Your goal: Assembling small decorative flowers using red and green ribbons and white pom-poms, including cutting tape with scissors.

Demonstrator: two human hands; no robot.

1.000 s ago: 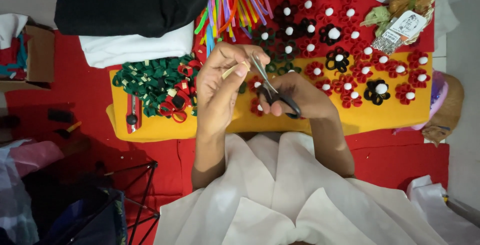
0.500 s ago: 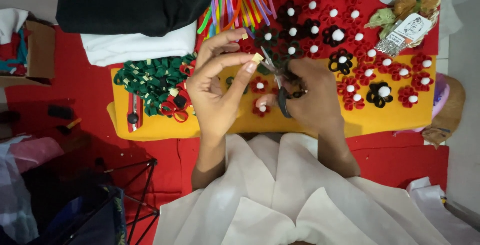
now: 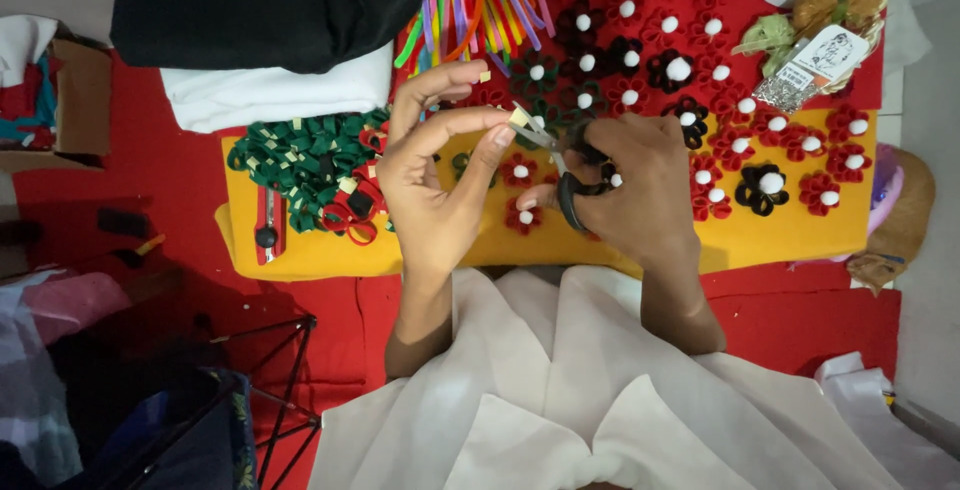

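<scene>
Right above the yellow felt sheet [image 3: 760,240], a small pale strip [image 3: 521,120] sits pinched between the thumb and forefinger of the left hand [image 3: 430,185], its other fingers curled loosely. Touching that strip are the blades of black-handled scissors [image 3: 565,175], gripped by the right hand [image 3: 640,190] with fingers through the loops. Red and black flowers with white centres [image 3: 770,185] lie around, folded green ribbon pieces [image 3: 300,155] to the left. Farther off, top right, rests a clear crinkled packet with a white rectangular label [image 3: 815,65].
</scene>
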